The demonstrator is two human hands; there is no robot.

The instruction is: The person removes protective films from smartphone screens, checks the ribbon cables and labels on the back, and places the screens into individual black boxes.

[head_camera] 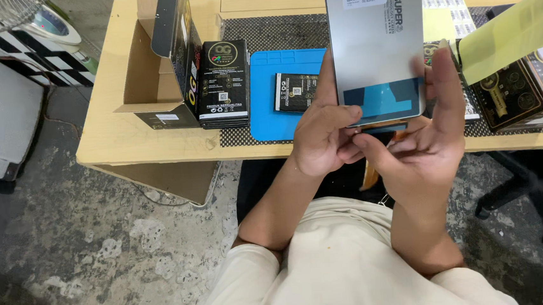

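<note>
Both hands are holding a grey flat panel (375, 43) upright over the table (117, 134), its long axis running away from the body, the left hand (325, 139) pinching its bottom edge and the right hand (427, 141) gripping its lower right side.

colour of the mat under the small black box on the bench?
Blue mat, with the small black box lying on it; head view.

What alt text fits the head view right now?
Both hands, left and right, hold a grey panel upright over a wooden table with a blue mat, black boxes and an open carton.
</note>
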